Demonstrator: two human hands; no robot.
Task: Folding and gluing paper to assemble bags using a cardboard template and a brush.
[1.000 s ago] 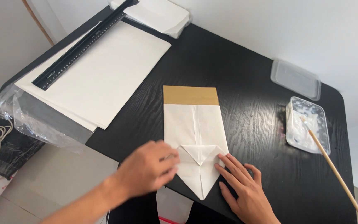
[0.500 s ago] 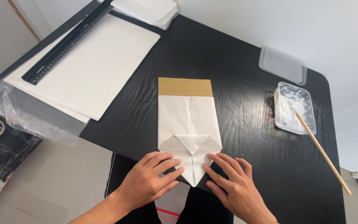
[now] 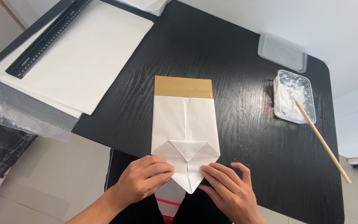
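Note:
A white paper bag [image 3: 185, 128], folded flat, lies on the black table [image 3: 228, 70] with a brown cardboard strip [image 3: 183, 87] showing at its far end. Its near end is folded into a point that reaches past the table's front edge. My left hand [image 3: 143, 180] presses the left flap of that point, fingers curled on the paper. My right hand [image 3: 228, 193] lies flat on the right flap, fingers spread. Neither hand grips anything.
A stack of white paper sheets [image 3: 75, 62] with a black ruler [image 3: 46, 39] on it sits at the left. A clear tub of white paste [image 3: 293, 97] with a wooden stick [image 3: 322, 141] stands at the right, its lid [image 3: 282, 52] behind it. Clear plastic wrap [image 3: 21, 114] hangs at the left edge.
Both hands have drawn closer to the folded point and now press its two flaps. The view has shifted slightly; the bag stays where it was.

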